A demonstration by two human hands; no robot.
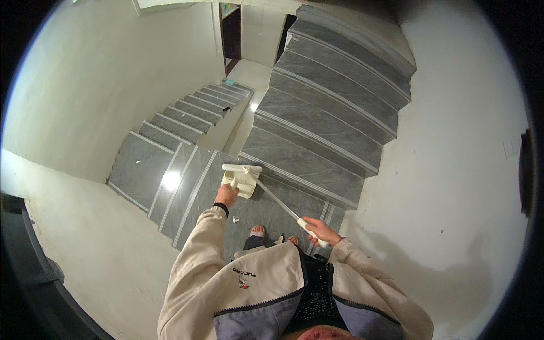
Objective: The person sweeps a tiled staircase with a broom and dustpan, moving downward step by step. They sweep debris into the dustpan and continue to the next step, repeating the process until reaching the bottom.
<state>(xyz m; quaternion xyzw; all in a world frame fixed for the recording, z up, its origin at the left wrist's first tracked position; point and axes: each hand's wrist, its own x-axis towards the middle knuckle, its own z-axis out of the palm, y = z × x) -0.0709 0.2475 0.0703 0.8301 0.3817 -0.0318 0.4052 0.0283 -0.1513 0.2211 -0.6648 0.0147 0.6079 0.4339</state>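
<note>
On the grey stair landing, my left hand (228,196) grips the short handle of a cream plastic dustpan (246,182). My right hand (321,231) is closed around the white grip of a long-handled broom (279,200). The broom's narrow cream head (242,168) lies across the far edge of the dustpan; whether it touches the floor there cannot be told. A small crumpled white scrap (236,219) is on the landing between the dustpan and my feet.
Grey steps with pale strips (314,123) climb at the upper right. More steps (187,117) run away at the upper left, with a small black object (226,109) on one. Pale walls (437,170) stand on both sides. A doorway (231,40) is at the far end.
</note>
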